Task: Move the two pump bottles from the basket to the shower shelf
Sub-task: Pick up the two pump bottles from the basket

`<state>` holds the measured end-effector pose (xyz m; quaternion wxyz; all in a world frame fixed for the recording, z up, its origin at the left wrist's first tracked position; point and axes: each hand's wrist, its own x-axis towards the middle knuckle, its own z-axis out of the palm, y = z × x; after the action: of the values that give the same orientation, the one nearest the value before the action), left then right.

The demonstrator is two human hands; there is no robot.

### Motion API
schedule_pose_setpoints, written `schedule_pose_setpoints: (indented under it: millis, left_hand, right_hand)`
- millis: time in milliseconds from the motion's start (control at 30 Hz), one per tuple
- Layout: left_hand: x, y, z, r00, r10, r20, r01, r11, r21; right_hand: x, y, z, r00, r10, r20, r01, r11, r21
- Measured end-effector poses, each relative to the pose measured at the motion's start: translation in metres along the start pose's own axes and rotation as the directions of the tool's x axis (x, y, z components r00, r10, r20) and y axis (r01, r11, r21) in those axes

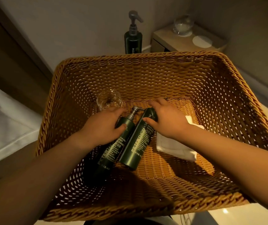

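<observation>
Two dark green pump bottles lie side by side on the bottom of a large wicker basket (227, 98). My left hand (102, 125) is wrapped around the upper part of the left bottle (113, 146), whose grey pump head points away from me. My right hand (167, 119) grips the top of the right bottle (138, 143) and hides its pump. Both bottles rest on the basket floor.
In the basket, a clear glass (109, 99) lies beyond my left hand and a folded white cloth (175, 146) lies under my right wrist. A third pump bottle (133, 39) stands behind the basket. A glass (182, 25) sits on a wooden box (170, 41) at the back right.
</observation>
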<state>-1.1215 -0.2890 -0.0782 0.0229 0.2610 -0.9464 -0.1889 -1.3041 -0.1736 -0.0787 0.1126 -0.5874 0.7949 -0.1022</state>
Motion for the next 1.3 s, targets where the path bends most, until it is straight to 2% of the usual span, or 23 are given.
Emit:
schedule_pose_setpoints:
  millis: [200, 600, 767, 967, 1067, 1200, 1300]
  left_hand:
    - [0.003, 0.003, 0.012, 0.995, -0.015, 0.103, 0.017, 1.0, -0.015]
    - [0.003, 0.0, 0.022, 0.986, -0.056, 0.158, 0.075, 0.99, -0.118]
    - [0.0, -0.002, 0.025, 0.978, -0.072, 0.197, 0.101, 0.985, -0.142]
    - [-0.003, -0.004, 0.03, 0.978, -0.109, 0.176, 0.14, 0.975, -0.175]
    - [-0.004, -0.002, 0.033, 0.98, -0.13, 0.153, 0.154, 0.976, -0.156]
    - [-0.007, 0.001, 0.037, 0.985, -0.131, 0.111, 0.146, 0.979, -0.141]
    - [-0.009, -0.001, 0.038, 0.982, -0.13, 0.137, 0.154, 0.972, -0.176]
  right_hand:
    - [0.003, 0.005, 0.013, 0.99, 0.129, 0.058, -0.13, 0.991, 0.021]
    - [0.003, 0.007, 0.022, 0.986, 0.149, 0.075, -0.155, 0.984, 0.084]
    - [0.003, 0.005, 0.022, 0.986, 0.096, 0.14, -0.121, 0.975, 0.184]
    - [0.002, 0.005, 0.017, 0.974, 0.005, 0.226, -0.065, 0.964, 0.256]
    - [0.003, 0.004, 0.015, 0.978, -0.011, 0.208, -0.042, 0.969, 0.245]
    - [0.001, -0.008, 0.021, 0.99, 0.069, 0.122, -0.092, 0.976, 0.196]
    - [-0.001, -0.015, 0.031, 0.989, 0.103, 0.104, -0.124, 0.969, 0.214]
